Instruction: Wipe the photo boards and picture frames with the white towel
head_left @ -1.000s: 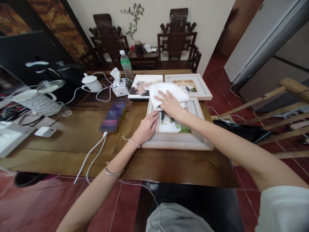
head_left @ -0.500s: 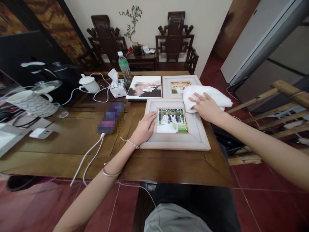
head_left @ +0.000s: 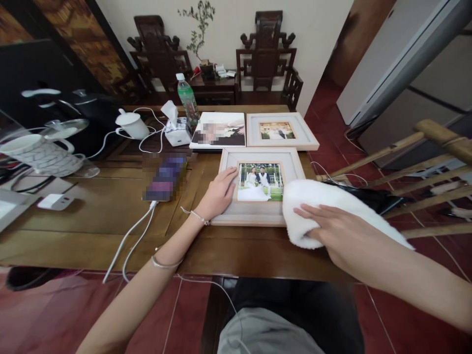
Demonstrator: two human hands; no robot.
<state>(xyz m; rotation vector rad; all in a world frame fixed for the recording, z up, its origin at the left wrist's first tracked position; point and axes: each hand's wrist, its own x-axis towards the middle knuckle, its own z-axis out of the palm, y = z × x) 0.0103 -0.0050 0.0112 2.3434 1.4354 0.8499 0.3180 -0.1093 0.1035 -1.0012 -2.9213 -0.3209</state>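
Observation:
A pale wooden picture frame lies face up on the table, with a photo of a couple inside. My left hand rests flat on its left border, fingers stretched out over the wood. A folded white towel covers the frame's lower right corner and hangs past the table's right side. In my right hand is this towel, fingers pressed into it and thumb tucked in its fold.
Behind lie a second picture frame and a white-edged photo panel. Leftward are a charging phone, tissue box, green-capped-in-white bottle, lidded cup and patterned mug. A wooden chair stands right.
My right hand has drawn the towel toward me, from the frame's upper right corner down to its lower right corner. My left hand stays on the left border.

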